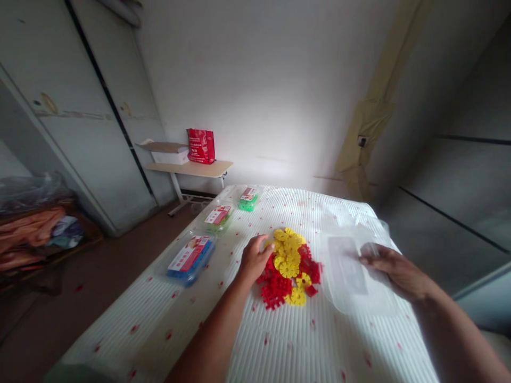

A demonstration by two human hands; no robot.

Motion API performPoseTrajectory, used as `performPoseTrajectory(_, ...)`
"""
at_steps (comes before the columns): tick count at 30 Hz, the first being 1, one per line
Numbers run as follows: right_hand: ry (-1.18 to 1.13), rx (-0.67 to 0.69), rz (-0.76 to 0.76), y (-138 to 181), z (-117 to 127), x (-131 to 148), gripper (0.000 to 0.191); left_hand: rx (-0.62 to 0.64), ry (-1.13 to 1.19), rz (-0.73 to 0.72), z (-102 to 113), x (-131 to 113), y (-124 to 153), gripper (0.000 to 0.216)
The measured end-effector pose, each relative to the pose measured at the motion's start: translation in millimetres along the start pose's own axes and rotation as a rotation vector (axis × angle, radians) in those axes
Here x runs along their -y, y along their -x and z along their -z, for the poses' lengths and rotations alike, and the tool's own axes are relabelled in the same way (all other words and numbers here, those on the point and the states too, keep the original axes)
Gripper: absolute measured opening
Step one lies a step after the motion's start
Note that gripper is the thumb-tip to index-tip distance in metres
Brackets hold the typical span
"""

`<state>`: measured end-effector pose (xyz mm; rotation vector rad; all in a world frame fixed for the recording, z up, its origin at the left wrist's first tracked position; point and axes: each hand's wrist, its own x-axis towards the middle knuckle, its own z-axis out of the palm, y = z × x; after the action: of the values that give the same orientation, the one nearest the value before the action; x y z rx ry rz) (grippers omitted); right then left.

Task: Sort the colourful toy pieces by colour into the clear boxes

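Note:
A heap of yellow flower-shaped discs (288, 252) and red interlocking plastic pieces (276, 290) lies at the middle of the table. My left hand (254, 259) is at the heap's left side, thumb and forefinger curled around a yellow disc (266, 244) that is partly hidden. To the right, my right hand (393, 268) grips a clear plastic container (339, 298) by its right side, tilted and somewhat blurred. A pale rectangular label shows through its wall.
Along the table's left side stand labelled clear boxes with blue pieces (189, 260), yellow-green pieces (218, 217) and green pieces (248, 198). A striped cover (167, 324) lies over the table. Beyond it, a small desk (199, 168) bears a red bag (201, 146) and a white box (171, 156).

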<state>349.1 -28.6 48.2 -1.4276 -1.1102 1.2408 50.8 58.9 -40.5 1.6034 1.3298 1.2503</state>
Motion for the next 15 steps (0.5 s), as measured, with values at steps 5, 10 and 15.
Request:
performPoseTrajectory(5, -0.253, 0.151, 0.061, -59.5, -95.3, 18.1, 0.036, 0.100, 0.428, 0.178, 23.2, -19.1, 8.9, 0.042)
performPoseTrajectory(10, -0.095, 0.120, 0.081, -114.2, -189.1, -5.0, 0.033, -0.149, 0.571, 0.251, 44.2, 0.7, 8.9, 0.056)
performPoseTrajectory(15, 0.562, -0.022, 0.089, -141.2, -229.4, -21.0, 0.038, -0.342, 0.085, 0.304, 53.7, 39.7, -10.7, 0.044)
